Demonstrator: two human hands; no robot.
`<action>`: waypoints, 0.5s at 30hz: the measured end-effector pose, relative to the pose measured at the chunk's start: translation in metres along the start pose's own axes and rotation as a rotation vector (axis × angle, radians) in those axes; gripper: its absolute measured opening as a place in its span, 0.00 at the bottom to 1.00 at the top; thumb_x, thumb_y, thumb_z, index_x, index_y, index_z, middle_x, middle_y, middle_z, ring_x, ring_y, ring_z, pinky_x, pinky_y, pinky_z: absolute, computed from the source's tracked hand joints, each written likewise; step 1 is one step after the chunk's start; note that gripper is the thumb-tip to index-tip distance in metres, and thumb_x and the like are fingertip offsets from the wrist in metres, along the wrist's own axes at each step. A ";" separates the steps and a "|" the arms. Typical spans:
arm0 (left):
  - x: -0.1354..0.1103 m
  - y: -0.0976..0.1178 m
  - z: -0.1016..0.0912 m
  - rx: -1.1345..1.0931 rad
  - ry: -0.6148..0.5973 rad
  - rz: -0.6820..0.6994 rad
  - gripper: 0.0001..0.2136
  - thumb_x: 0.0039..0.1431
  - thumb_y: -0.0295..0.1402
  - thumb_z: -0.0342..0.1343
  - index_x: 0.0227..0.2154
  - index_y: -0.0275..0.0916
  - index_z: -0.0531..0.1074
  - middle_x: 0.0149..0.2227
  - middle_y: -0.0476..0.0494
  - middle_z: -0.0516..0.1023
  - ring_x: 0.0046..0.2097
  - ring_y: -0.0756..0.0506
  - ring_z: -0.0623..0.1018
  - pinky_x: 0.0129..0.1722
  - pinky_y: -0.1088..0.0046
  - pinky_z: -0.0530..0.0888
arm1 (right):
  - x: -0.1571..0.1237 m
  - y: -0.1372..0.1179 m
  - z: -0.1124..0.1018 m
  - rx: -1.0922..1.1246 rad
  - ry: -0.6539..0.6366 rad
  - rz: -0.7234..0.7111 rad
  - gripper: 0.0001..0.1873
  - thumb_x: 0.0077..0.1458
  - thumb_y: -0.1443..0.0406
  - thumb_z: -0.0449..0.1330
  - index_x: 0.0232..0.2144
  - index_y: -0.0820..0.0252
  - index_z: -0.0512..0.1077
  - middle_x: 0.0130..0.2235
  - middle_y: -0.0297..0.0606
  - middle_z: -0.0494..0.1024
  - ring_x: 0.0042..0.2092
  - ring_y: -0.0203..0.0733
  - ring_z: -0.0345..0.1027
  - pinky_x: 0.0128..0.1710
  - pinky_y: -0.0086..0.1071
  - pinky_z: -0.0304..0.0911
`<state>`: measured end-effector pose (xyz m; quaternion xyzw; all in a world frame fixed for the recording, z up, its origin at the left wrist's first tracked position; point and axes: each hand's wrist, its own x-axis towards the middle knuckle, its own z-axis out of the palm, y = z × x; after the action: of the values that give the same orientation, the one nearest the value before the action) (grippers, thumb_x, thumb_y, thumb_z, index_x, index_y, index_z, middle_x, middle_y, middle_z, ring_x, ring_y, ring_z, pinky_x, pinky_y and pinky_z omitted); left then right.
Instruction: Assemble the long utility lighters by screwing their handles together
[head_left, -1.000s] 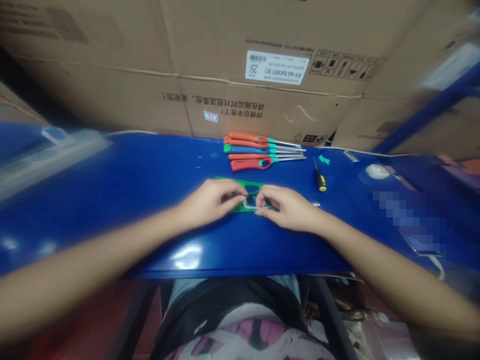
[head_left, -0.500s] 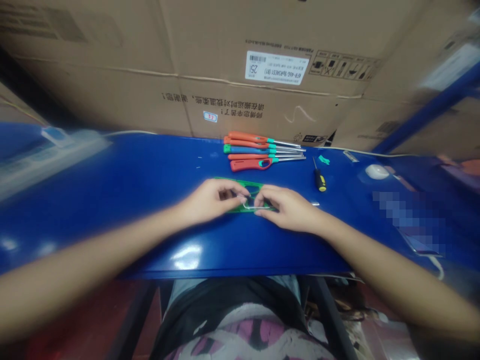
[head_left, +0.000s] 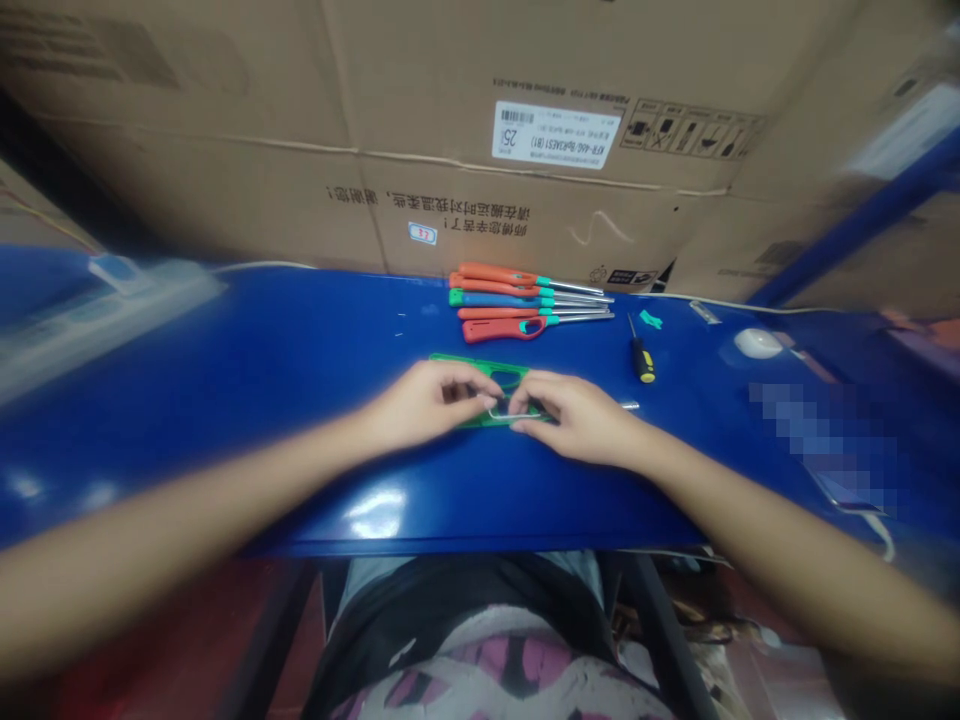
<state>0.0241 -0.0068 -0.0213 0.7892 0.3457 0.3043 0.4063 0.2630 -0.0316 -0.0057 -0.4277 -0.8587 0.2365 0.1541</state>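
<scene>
A green plastic lighter casing [head_left: 498,366] lies on the blue table below both hands, which partly cover it. My left hand [head_left: 427,402] is closed over its left part, thumb and fingertips pinched together; any small piece between them is too small to name. My right hand [head_left: 574,408] is closed over the right part. Its fingers pinch a thin pale tube or wire [head_left: 511,416] that bends up near the left thumb. Past the right hand, the end of a metal rod [head_left: 631,406] sticks out; the rest of it is hidden.
Several long-nosed lighters [head_left: 499,328] lie in a row behind the hands. A black-and-yellow screwdriver [head_left: 642,361], small teal pieces [head_left: 651,320] and a white rounded object [head_left: 757,344] lie right. A power strip [head_left: 150,300] is left. Cardboard [head_left: 262,210] stands along the back.
The left fingertips have shifted very slightly over the casing. Both hands otherwise keep their place, and the view has moved a touch.
</scene>
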 end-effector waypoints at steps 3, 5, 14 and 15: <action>-0.001 0.002 -0.001 0.048 0.010 0.013 0.09 0.61 0.35 0.62 0.39 0.37 0.82 0.33 0.46 0.83 0.31 0.50 0.78 0.32 0.76 0.74 | 0.000 -0.001 0.001 0.023 0.003 0.016 0.04 0.58 0.66 0.66 0.37 0.57 0.75 0.37 0.33 0.75 0.34 0.35 0.63 0.37 0.30 0.56; -0.003 0.004 -0.002 0.109 0.026 0.031 0.08 0.61 0.34 0.62 0.39 0.38 0.82 0.35 0.46 0.84 0.32 0.49 0.79 0.33 0.75 0.74 | 0.000 -0.003 0.000 0.028 0.000 0.040 0.04 0.58 0.67 0.66 0.36 0.57 0.75 0.37 0.33 0.75 0.34 0.35 0.63 0.37 0.30 0.56; -0.006 0.014 -0.003 0.250 0.008 0.128 0.08 0.63 0.30 0.59 0.41 0.38 0.82 0.40 0.45 0.84 0.37 0.48 0.80 0.37 0.75 0.74 | -0.004 -0.012 0.000 -0.121 -0.013 0.048 0.03 0.61 0.66 0.63 0.39 0.56 0.73 0.42 0.35 0.77 0.40 0.39 0.69 0.39 0.32 0.59; -0.006 0.013 -0.003 0.252 0.004 0.133 0.08 0.63 0.30 0.59 0.41 0.39 0.82 0.39 0.45 0.84 0.37 0.48 0.80 0.37 0.75 0.74 | -0.004 -0.012 0.000 -0.133 -0.012 0.036 0.03 0.61 0.66 0.63 0.39 0.57 0.72 0.42 0.36 0.77 0.41 0.40 0.69 0.39 0.32 0.59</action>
<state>0.0225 -0.0165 -0.0098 0.8545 0.3289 0.2861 0.2824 0.2576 -0.0411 -0.0001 -0.4507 -0.8657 0.1842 0.1160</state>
